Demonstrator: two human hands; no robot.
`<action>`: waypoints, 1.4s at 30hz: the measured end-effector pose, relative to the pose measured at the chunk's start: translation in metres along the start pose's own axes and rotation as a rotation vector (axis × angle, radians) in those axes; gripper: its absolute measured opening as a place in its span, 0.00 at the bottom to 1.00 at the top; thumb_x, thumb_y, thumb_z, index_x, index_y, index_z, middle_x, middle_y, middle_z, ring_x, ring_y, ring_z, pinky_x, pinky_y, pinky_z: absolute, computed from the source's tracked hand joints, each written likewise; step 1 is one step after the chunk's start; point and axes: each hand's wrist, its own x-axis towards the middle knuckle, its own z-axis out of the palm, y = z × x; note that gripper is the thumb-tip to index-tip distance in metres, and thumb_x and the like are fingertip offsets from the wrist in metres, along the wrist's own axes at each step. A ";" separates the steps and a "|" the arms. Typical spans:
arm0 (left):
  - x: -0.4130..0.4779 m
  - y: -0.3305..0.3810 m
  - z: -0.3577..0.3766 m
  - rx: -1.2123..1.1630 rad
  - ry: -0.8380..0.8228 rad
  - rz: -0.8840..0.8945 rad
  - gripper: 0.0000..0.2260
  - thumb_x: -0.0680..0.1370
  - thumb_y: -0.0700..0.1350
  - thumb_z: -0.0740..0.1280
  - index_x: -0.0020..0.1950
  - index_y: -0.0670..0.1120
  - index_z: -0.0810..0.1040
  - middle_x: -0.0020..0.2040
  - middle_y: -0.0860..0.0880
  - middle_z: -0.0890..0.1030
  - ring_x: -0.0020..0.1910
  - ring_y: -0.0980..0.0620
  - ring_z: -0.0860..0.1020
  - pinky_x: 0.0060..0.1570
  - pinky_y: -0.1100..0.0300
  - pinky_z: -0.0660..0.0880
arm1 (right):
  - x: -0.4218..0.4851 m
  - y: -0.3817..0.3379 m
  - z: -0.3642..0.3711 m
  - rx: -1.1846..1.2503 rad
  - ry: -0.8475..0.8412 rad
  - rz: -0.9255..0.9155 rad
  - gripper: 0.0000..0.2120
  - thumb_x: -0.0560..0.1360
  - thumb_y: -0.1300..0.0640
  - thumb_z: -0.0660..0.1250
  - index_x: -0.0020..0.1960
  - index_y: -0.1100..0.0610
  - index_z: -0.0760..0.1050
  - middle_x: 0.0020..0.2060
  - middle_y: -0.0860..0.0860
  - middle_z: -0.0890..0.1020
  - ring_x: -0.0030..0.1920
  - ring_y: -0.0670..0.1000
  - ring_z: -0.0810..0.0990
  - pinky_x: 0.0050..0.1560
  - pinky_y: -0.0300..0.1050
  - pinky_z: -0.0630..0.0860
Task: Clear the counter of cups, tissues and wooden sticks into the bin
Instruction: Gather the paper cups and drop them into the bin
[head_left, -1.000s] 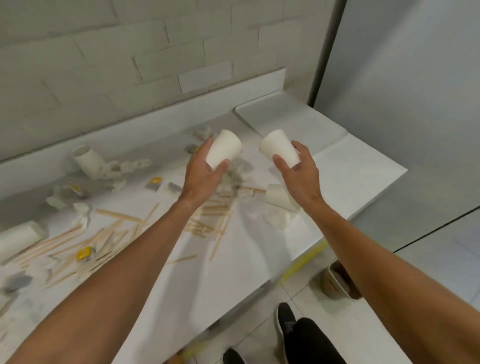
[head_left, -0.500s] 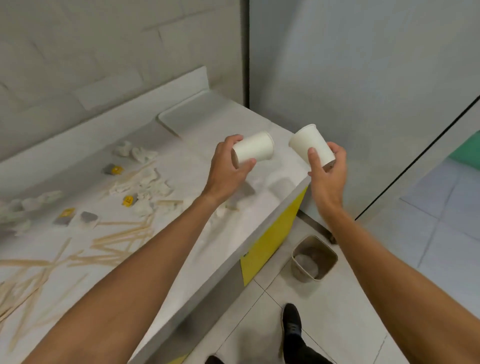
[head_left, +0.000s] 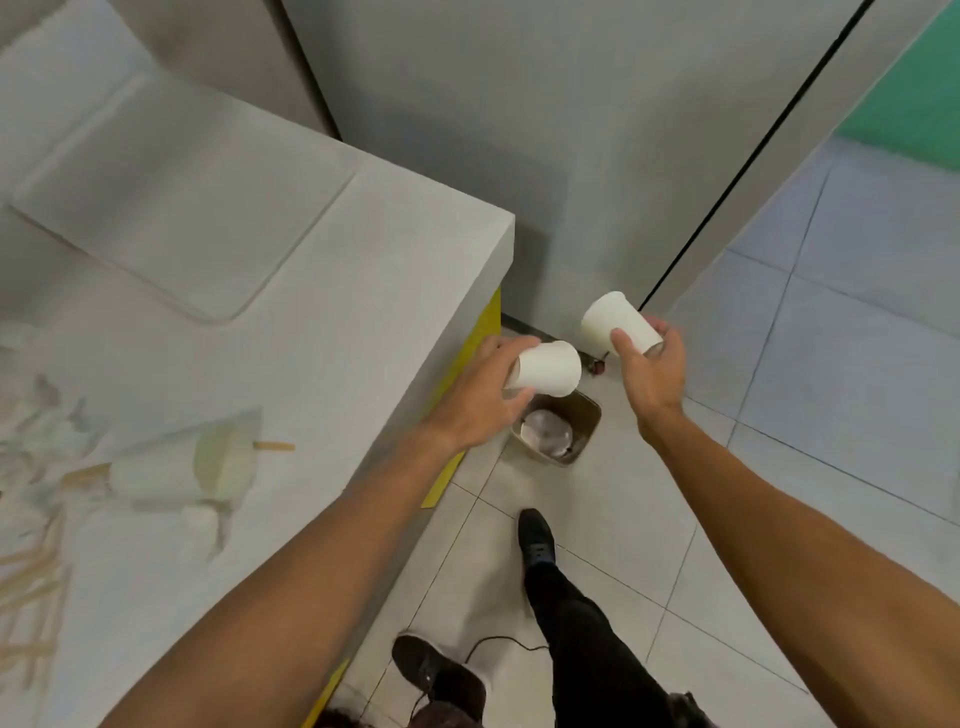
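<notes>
My left hand grips a white paper cup lying sideways, just above the small brown bin on the floor. My right hand holds a second white paper cup, tilted, to the right of the bin and a little beyond it. The bin has crumpled pale waste inside. On the counter, a paper cup lies on its side next to a wooden stick. Crumpled tissues and several wooden sticks lie at the left edge.
A raised pale tray-like panel covers the counter's far part. The counter's corner and yellow side stand right next to the bin. A grey wall is behind it, tiled floor to the right. My feet and a thin black cable are below.
Both hands carried their cups rightward off the counter and down to the bin. The view swung right and down, so most of the littered counter has left the frame.
</notes>
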 end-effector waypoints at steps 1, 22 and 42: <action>0.007 -0.009 0.014 -0.010 -0.034 -0.050 0.26 0.76 0.41 0.70 0.71 0.53 0.68 0.63 0.52 0.68 0.61 0.54 0.70 0.66 0.60 0.69 | 0.009 0.014 0.000 -0.035 -0.007 0.031 0.25 0.76 0.51 0.70 0.69 0.54 0.65 0.60 0.51 0.74 0.56 0.51 0.74 0.49 0.40 0.72; 0.136 -0.249 0.255 -0.019 -0.124 -0.595 0.27 0.73 0.44 0.72 0.70 0.47 0.67 0.62 0.45 0.74 0.59 0.45 0.75 0.53 0.52 0.77 | 0.161 0.299 0.072 -0.371 -0.163 0.342 0.27 0.78 0.53 0.68 0.73 0.54 0.63 0.67 0.55 0.72 0.64 0.57 0.73 0.63 0.54 0.74; 0.086 -0.141 0.139 -0.011 -0.096 -0.467 0.24 0.78 0.50 0.67 0.73 0.48 0.67 0.68 0.46 0.71 0.68 0.47 0.70 0.64 0.57 0.67 | 0.085 0.177 0.052 -0.485 -0.420 0.080 0.25 0.76 0.49 0.68 0.71 0.51 0.68 0.65 0.53 0.76 0.64 0.54 0.74 0.68 0.55 0.71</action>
